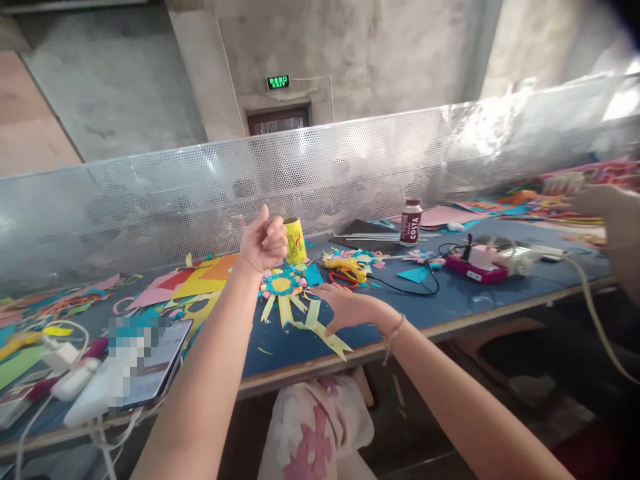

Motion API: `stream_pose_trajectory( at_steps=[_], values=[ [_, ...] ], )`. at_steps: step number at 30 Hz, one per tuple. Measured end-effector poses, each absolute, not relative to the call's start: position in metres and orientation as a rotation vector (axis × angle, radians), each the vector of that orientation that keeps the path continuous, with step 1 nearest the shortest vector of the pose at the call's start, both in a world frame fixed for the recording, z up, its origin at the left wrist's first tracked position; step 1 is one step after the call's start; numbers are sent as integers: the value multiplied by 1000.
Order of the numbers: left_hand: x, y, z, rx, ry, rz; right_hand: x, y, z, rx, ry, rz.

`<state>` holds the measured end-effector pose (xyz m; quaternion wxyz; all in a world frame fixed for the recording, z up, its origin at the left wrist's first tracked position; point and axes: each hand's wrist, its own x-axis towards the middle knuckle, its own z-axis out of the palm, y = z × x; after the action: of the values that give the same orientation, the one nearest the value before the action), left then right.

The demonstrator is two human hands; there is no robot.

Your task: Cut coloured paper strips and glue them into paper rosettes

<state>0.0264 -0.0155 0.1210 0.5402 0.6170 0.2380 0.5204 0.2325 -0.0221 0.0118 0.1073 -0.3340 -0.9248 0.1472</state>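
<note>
My left hand [264, 241] is raised above the table, its fingers curled into a loose fist with the thumb up; nothing shows in it. Just behind it stands a yellow cardboard tube [295, 241] with printed marks. My right hand [347, 307] hovers palm-down over the table with its fingers stretched out, close to pale yellow paper ribbons [313, 325]. The ribbons hang from a paper rosette [281, 285] with a yellow centre and blue ring, lying between my hands. A yellow glue gun [346, 269] with a black cord lies beyond my right fingertips.
A Costa bottle [411, 223] stands at the back, near a purple power strip [475, 267]. At left are a phone [160, 363], cables and coloured paper sheets [200, 283]. A perforated metal screen [320, 170] runs behind the table. Another person's hand [603, 207] is at far right.
</note>
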Motion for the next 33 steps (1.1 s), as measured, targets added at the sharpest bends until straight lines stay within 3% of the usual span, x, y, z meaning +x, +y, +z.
stream_pose_trajectory(
  at_steps=[4,10,16,20,25,33],
  values=[
    [1,-16,123,1910,1117,1020,265,-20,11,-893,-2367,442],
    [-80,-32,147,2023,1309,1215,272,-46,25,-777,-2007,462],
    [-134,-40,180,1902,1174,1351,241,-61,22,-757,-1987,459],
    [-134,-47,173,1286,1189,1398,214,-68,22,-673,-2011,524],
    [-118,-56,159,1054,851,1664,192,-77,17,-578,-2065,541],
    [-77,-59,153,807,654,1542,104,-67,14,-599,-2311,442]
  ],
)
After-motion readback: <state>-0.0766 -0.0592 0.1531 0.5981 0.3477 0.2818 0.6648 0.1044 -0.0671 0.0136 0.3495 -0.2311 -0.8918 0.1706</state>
